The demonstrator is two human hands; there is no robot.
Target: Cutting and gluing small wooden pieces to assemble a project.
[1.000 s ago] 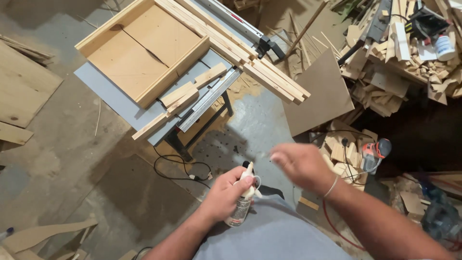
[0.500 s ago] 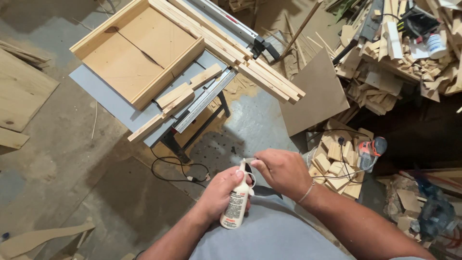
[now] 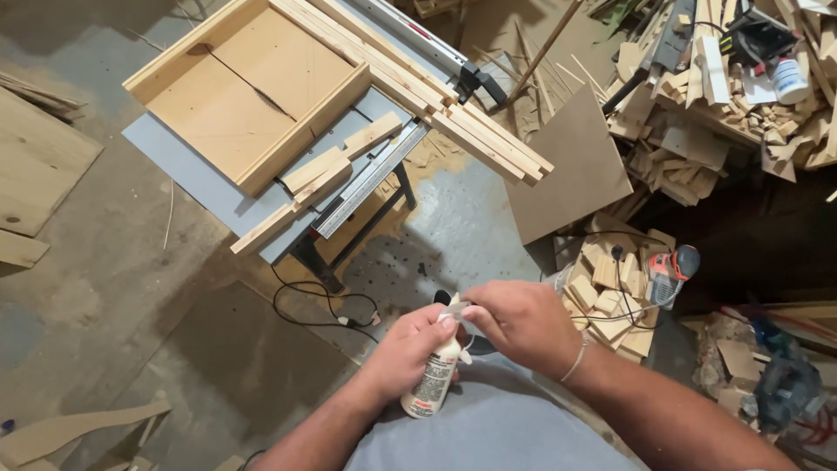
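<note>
My left hand grips a small white glue bottle upright in front of my grey shirt. My right hand pinches the bottle's tip or cap at its top, fingers closed on it. Both hands meet at the bottle, low in the middle of the head view. Above them stands a grey table saw carrying a shallow wooden tray frame and several long wooden strips.
A black cable loops on the concrete floor under the saw. A brown board leans at the right, beside heaps of wood offcuts and a red power tool. Plywood pieces lie at the left.
My right hand has come down from hovering to the bottle's top and now pinches the tip. The left hand has kept hold of the bottle, raising it slightly.
</note>
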